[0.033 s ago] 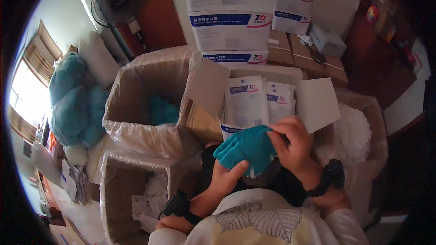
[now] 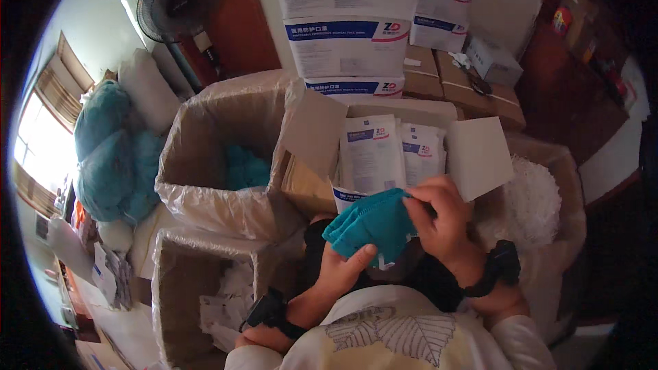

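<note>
Hardly anything moves from the earlier frame: the teal bundle [image 2: 370, 220] shifts a touch.
Left hand [image 2: 343, 266] is clamped on its lower-left end, thumb uppermost; right hand [image 2: 442, 223] pinches its upper-right corner, by the near edge of the open carton [image 2: 481, 156]. If the left thumb eases, the folded layers could fan out and slip; a hard tug might crease them or jog the white packets [image 2: 372, 154] in the carton beyond.
</note>
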The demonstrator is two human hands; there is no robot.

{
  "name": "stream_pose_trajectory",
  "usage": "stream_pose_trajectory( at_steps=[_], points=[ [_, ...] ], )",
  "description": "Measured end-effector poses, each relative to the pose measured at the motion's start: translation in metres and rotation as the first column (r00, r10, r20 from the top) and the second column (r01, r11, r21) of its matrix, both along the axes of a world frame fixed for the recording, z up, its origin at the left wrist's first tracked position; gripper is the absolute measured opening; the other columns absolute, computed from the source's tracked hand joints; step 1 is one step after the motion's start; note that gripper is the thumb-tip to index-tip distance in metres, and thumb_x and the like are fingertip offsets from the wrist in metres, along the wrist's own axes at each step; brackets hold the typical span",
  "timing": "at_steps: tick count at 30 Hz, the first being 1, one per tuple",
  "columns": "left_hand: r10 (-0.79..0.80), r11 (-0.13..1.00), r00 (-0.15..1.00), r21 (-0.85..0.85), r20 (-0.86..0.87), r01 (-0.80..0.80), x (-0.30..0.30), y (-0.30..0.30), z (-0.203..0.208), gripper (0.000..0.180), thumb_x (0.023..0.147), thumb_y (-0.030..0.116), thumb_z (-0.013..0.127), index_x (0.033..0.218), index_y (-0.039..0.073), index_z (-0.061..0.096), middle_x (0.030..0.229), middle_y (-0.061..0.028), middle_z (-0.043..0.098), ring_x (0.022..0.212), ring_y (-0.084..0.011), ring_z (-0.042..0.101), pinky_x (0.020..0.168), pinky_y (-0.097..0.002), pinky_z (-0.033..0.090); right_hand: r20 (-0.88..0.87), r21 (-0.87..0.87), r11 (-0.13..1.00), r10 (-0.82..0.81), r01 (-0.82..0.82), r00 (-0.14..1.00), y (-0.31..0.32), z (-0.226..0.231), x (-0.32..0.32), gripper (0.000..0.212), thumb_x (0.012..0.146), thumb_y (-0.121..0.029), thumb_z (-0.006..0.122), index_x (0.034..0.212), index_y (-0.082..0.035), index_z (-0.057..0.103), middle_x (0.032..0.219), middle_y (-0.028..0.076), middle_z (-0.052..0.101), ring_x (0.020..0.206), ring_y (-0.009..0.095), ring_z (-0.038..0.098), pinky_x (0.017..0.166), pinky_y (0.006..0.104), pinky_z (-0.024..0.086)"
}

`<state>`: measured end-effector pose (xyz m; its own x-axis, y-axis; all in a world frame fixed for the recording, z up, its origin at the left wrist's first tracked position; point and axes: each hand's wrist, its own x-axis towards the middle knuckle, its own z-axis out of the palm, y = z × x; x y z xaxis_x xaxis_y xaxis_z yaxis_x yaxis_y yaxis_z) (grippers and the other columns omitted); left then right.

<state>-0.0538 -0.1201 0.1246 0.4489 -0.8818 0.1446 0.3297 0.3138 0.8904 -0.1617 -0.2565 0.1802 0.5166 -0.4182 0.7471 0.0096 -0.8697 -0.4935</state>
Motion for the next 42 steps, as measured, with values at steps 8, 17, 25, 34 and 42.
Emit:
stream_pose_trajectory(
  at_steps=[8,17,25,34,42],
  points=[
    [-0.036,0.999,0.995,0.009,0.091,0.035,0.002,0.0,0.006,0.05,0.079,0.025,0.062,0.118,-0.002,0.044,0.111,-0.0077,0.051,0.101,-0.0154,0.049,0.086,-0.0298,0.039,-0.009,0.158,0.986,0.061,-0.059,0.998,0.0,-0.003,0.005,0.01,0.075,-0.003,0.061,0.08,-0.003,0.052,0.072,0.011,0.051,0.064,0.025,0.052,0.058,0.0329,0.042],
    [0.081,0.996,0.994,0.024,0.08,-0.083,0.014,-0.001,0.003,0.036,0.085,0.019,0.053,0.114,-0.002,0.048,0.105,-0.0063,0.055,0.096,-0.0138,0.051,0.083,-0.0288,0.041,-0.137,0.444,0.884,0.229,-0.147,0.964,-0.007,-0.007,0.003,0.014,0.079,-0.009,0.06,0.088,-0.001,0.053,0.08,0.011,0.052,0.074,0.022,0.054,0.067,0.0303,0.043],
    [0.06,0.996,0.979,-0.082,0.194,-0.044,0.049,-0.013,0.045,0.034,0.085,0.015,0.05,0.115,-0.003,0.049,0.104,-0.0088,0.056,0.095,-0.0153,0.052,0.083,-0.0295,0.041,0.136,0.73,0.501,0.561,-0.465,0.817,-0.017,0.023,0.0,0.042,0.082,-0.024,0.059,0.114,0.0,0.047,0.11,0.015,0.05,0.101,0.017,0.048,0.084,0.0306,0.039],
    [-0.157,0.962,0.975,-0.197,0.157,0.187,0.061,-0.037,0.068,0.064,0.075,0.031,0.063,0.122,-0.003,0.039,0.12,-0.0131,0.046,0.109,-0.0229,0.047,0.092,-0.0341,0.036,-0.095,0.418,0.871,0.325,-0.259,0.941,-0.009,0.114,-0.003,0.03,0.085,-0.026,0.055,0.095,0.002,0.058,0.077,0.006,0.062,0.07,0.01,0.055,0.065,0.0269,0.045],
    [-0.602,0.788,0.792,-0.084,0.105,0.61,0.015,-0.046,0.042,0.091,0.076,0.046,0.06,0.137,0.003,0.008,0.13,-0.0119,0.036,0.115,-0.0229,0.042,0.095,-0.0382,0.033,0.05,0.481,0.849,0.22,-0.217,0.974,-0.052,0.122,0.0,0.031,0.085,-0.028,0.054,0.092,0.001,0.06,0.076,0.0,0.061,0.069,0.006,0.054,0.064,0.0225,0.044]
  ],
)
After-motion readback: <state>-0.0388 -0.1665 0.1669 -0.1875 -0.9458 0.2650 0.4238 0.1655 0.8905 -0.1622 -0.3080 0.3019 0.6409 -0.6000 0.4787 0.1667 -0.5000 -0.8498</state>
